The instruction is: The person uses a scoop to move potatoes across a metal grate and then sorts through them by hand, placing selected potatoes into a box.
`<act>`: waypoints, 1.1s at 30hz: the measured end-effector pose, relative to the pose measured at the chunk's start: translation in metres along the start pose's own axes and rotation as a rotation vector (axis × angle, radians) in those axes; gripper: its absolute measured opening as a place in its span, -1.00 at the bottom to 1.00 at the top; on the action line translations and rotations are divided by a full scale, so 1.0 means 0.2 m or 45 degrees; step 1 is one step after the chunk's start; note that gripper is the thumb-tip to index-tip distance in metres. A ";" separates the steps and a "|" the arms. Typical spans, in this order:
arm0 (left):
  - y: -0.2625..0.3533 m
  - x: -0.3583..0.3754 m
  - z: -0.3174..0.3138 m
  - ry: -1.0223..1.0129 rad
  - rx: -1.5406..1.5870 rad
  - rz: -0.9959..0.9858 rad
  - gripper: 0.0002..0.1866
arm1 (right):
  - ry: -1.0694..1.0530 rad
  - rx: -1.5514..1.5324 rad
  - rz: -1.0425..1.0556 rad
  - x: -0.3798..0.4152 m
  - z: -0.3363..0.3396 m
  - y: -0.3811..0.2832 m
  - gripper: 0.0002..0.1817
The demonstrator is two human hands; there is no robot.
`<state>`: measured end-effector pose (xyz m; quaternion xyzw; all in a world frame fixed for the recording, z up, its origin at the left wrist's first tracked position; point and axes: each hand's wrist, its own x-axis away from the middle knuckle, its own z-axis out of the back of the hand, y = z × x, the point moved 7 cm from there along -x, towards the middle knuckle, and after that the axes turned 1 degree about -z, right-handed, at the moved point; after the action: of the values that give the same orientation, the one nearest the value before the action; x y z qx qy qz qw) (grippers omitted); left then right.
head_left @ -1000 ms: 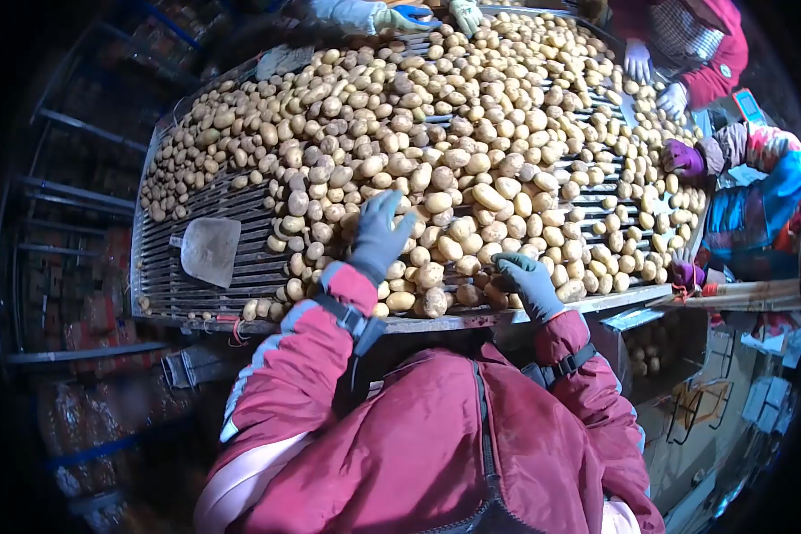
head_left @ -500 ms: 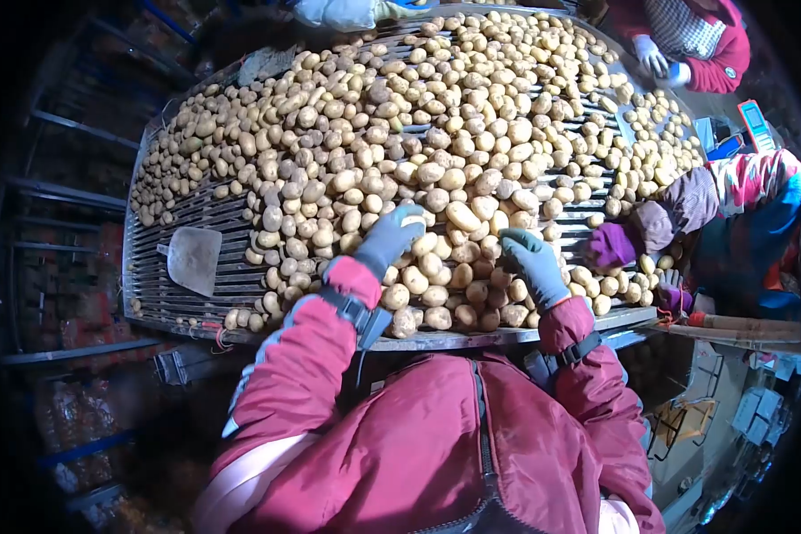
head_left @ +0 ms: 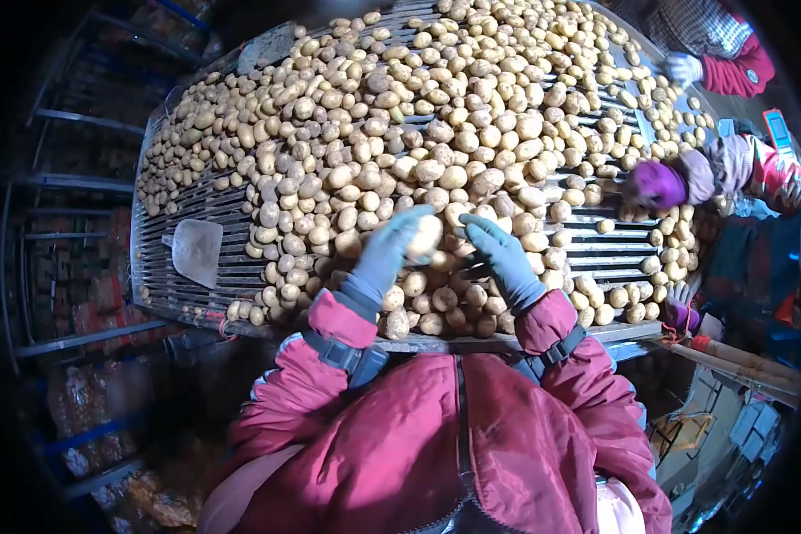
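Observation:
Many potatoes (head_left: 329, 147) lie heaped on a slatted table (head_left: 605, 240) in front of me. My left hand (head_left: 390, 254), in a grey-green glove, is closed on a pale potato (head_left: 425, 236) at the near middle of the heap. Just right of it, my right hand (head_left: 500, 254) hovers low over the potatoes, gloved the same way, its fingers apart and nothing visible in them. A small gap separates the two hands.
A scoop (head_left: 197, 253) lies on the slats at the left. At the right, a co-worker's purple-gloved hand (head_left: 657, 185) reaches over the table; another person's white-gloved hand (head_left: 683, 69) is at the upper right. Metal rails (head_left: 84, 182) stand at the far left.
My hands have come closer together, and a potato now shows in my left hand. The purple-gloved hand has moved up and right, with more bare slats below it. The view has shifted slightly.

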<state>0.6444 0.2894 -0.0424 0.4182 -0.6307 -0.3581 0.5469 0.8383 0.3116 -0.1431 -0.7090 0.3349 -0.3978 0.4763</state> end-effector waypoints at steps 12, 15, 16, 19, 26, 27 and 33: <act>0.25 -0.31 1.02 1.017 -1.555 -0.457 -0.36 | 0.182 -0.587 -0.488 0.35 0.18 -0.21 -0.63; 0.30 -0.30 1.07 1.026 -1.089 -0.076 -0.34 | 0.261 -0.345 -0.355 0.44 0.31 -0.09 -0.64; 0.31 -0.31 0.90 1.015 -1.301 0.054 -0.35 | 0.204 -0.049 -0.139 0.48 0.24 -0.25 -0.64; 0.11 -0.33 0.80 0.881 -1.450 -0.118 -0.34 | 0.269 -0.672 -0.473 0.45 0.26 -0.10 -0.63; -0.15 -0.04 0.59 0.306 -1.689 -0.518 -0.39 | 0.394 0.069 -0.092 -0.02 0.57 -0.33 -0.66; -0.12 -0.01 0.58 0.532 -1.489 -0.415 -0.37 | 0.412 0.174 -0.058 -0.12 0.63 -0.37 -0.59; -0.01 0.31 0.61 0.732 -1.627 -0.377 -0.34 | 0.587 0.733 0.083 -0.61 0.75 -0.64 -0.46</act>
<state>0.5215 0.2306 -0.0377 0.1750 -0.0651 -0.6037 0.7751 0.9270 0.5175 -0.0868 -0.4269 0.3301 -0.6095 0.5807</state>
